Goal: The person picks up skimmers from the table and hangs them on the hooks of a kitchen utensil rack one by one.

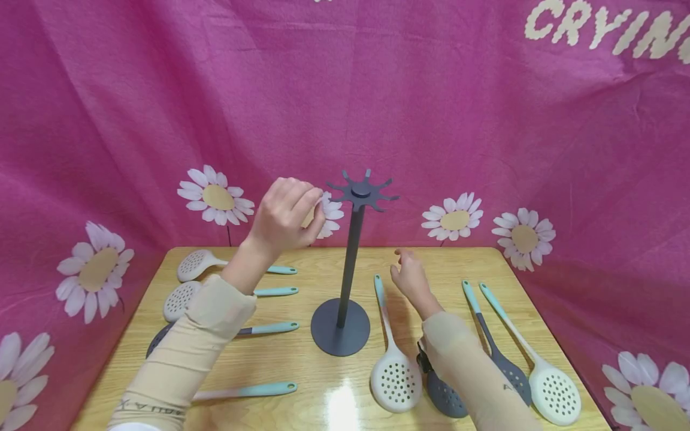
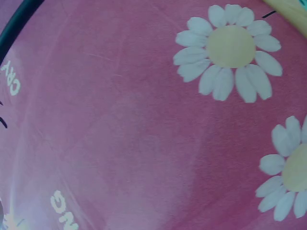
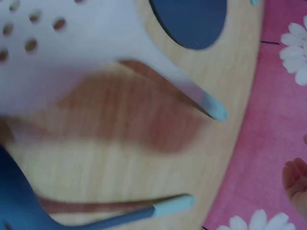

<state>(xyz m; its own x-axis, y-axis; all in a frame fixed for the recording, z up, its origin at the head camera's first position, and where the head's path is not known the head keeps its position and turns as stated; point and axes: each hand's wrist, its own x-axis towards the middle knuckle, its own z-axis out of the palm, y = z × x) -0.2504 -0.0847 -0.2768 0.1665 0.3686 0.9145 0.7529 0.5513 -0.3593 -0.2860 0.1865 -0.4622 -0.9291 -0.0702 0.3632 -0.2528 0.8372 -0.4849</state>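
A dark grey stand (image 1: 350, 263) rises from a round base (image 1: 341, 328) in the middle of the wooden table (image 1: 312, 374); nothing hangs from its star-shaped hook crown (image 1: 361, 191). My left hand (image 1: 286, 215) is raised beside the crown, fingers curled, the fingertips pinching the tip of the leftmost prong. My right hand (image 1: 409, 275) hovers low over the table with relaxed fingers, holding nothing, just right of the teal handle of a white skimmer (image 1: 395, 376). The right wrist view shows that skimmer (image 3: 96, 38) blurred, the grey base (image 3: 192, 19) and my fingertips (image 3: 293, 178).
Several teal-handled utensils lie on the left, among them white skimmers (image 1: 191, 265) (image 1: 180, 299). On the right lie a dark skimmer (image 1: 447, 395), a dark spatula (image 1: 501, 365) and another white skimmer (image 1: 555, 395). Pink daisy cloth (image 2: 144, 120) surrounds the table.
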